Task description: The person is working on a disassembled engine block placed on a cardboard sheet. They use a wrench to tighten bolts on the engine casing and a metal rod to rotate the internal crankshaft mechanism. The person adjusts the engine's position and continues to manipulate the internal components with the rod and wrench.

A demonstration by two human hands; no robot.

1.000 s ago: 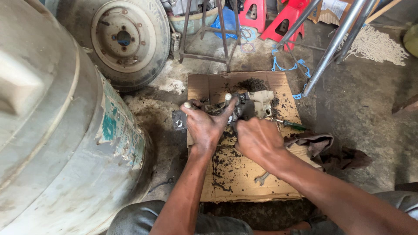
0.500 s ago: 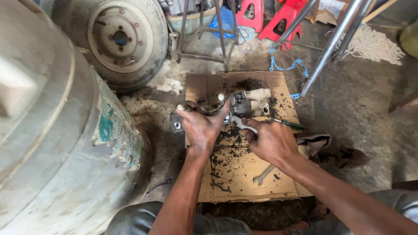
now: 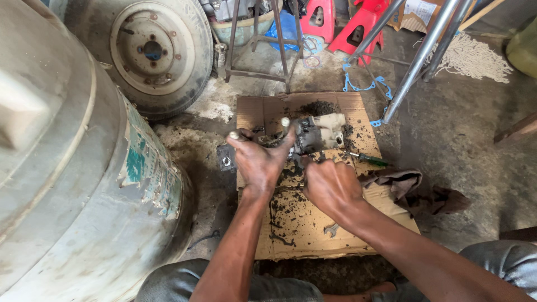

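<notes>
A dirty metal engine part with a pale housing lies on a sheet of cardboard on the floor. My left hand presses down on the part's left end, fingers spread over it. My right hand is closed just in front of the part, fingers curled near its lower edge; what it grips is hidden. A small spanner lies on the cardboard near my right wrist. A green-handled screwdriver rests to the right of the part.
A large grey tank fills the left side. A tyre on a wheel leans behind it. Dark rags lie at the right, metal poles and red stools stand behind. Black grime litters the cardboard.
My right hand has come back from the right side to just in front of the engine part. My left hand has stayed on the part.
</notes>
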